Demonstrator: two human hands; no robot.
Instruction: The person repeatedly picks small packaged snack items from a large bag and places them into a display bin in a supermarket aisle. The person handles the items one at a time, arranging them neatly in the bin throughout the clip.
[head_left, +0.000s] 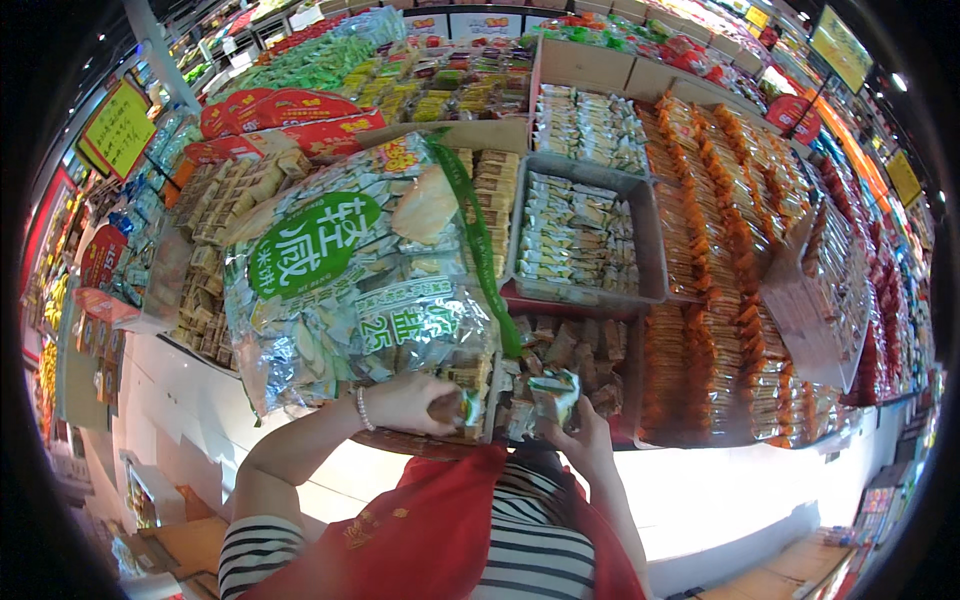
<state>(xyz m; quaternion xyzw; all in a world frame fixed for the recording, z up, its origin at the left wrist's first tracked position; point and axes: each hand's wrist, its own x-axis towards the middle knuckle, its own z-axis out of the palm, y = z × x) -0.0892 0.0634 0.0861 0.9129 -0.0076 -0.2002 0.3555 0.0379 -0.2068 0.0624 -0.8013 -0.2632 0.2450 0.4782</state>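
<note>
My left hand (420, 403), with a beaded bracelet at the wrist, curls around a small wrapped snack packet (471, 409) near the lower edge of a large clear plastic bag (330, 337). The bag is printed in green and white, holds many small wrapped packets, and lies tilted over rows of stacked snacks. My right hand (581, 435) grips a white and green wrapped packet (555, 388) between thumb and fingers. It is above a compartment of brown-wrapped pieces (592, 341). Behind that compartment stands a clear plastic bin (664, 262) with rows of small white and green packets.
Long rows of orange-edged packaged biscuits (682, 345) fill the right side. A tilted clear container (806, 322) rests on them. Stacked beige packets (202, 289) lie to the left, below red display cards (300, 109). Yellow signs (120, 127) stand on posts at both sides.
</note>
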